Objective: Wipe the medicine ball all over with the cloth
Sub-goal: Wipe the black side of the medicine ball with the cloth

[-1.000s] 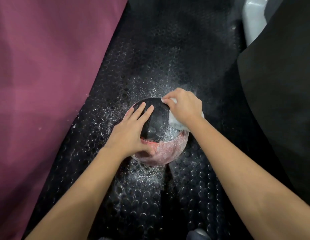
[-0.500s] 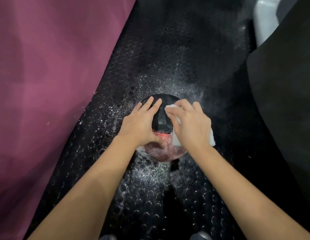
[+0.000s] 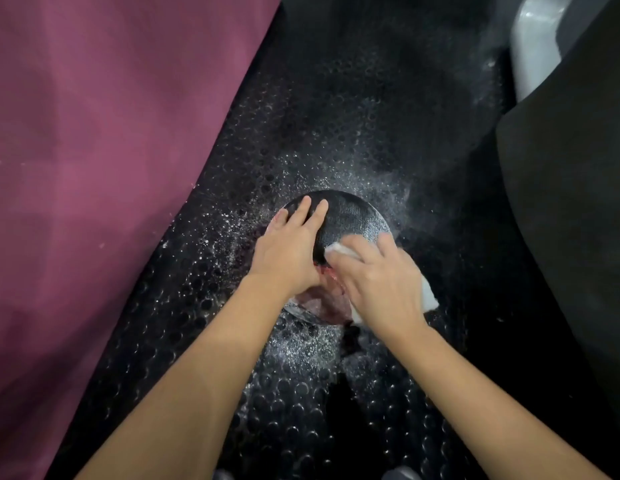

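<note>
A black and red medicine ball sits on the studded black floor, dusted with white powder on its near red part. My left hand lies flat on the ball's left side, fingers spread, steadying it. My right hand presses a white cloth against the ball's right and near side. The cloth shows at my fingertips and past the outer edge of my palm. The ball's near half is mostly hidden by both hands.
White powder is scattered on the studded rubber floor around the ball. A maroon mat fills the left side. A black padded block stands at the right, with a white object behind it.
My right hand with the cloth has slid from the ball's far right top down to its near right side. The left hand has shifted slightly further over the ball's left.
</note>
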`<state>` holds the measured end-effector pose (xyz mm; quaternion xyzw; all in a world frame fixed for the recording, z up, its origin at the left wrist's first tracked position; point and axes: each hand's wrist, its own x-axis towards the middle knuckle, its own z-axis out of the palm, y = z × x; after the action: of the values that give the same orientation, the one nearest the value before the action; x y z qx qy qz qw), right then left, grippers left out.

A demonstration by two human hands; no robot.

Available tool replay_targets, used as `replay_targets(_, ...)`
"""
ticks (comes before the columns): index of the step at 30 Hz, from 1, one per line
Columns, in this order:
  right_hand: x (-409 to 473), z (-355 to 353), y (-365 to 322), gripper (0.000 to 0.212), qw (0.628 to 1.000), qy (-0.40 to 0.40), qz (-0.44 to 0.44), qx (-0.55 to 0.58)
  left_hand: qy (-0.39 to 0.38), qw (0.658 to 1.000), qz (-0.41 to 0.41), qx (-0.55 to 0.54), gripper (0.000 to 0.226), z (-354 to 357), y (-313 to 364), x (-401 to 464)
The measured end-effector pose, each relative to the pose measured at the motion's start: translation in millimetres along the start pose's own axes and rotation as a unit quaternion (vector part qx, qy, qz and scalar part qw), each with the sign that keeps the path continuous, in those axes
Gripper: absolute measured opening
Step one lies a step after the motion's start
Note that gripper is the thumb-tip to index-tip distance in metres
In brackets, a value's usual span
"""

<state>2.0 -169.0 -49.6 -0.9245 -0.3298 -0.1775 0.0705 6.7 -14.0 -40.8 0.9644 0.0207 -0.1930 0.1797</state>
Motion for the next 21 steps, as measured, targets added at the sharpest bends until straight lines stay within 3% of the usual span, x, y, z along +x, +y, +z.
replay_targets(3, 23, 7, -7, 0.011, 0.999, 0.008, 0.029, -0.022, 0.013, 1.0, -0.002, -0.008, 0.109, 0, 0, 1)
replay_targets(8, -13, 4, 1, 0.017, 0.999, 0.021, -0.038, -0.009, -0.003, 1.0, -0.014, -0.012, 0.123, -1, -3, -1)
replay_targets(12, 15, 8, -2, 0.018, 0.999, 0.015, 0.014, -0.036, 0.011, 1.0, -0.006, -0.004, 0.112, 2, 3, -2)
replay_targets(17, -21, 9, 3, 0.017, 1.0, 0.028, -0.007, 0.002, -0.011, 0.999, -0.02, -0.031, 0.131, -4, -5, -1)
replay_targets(21, 5, 9, 10, 0.009, 0.994, 0.054, 0.091, 0.003, -0.015, 0.999, -0.021, -0.022, 0.136, 0, 4, -3)
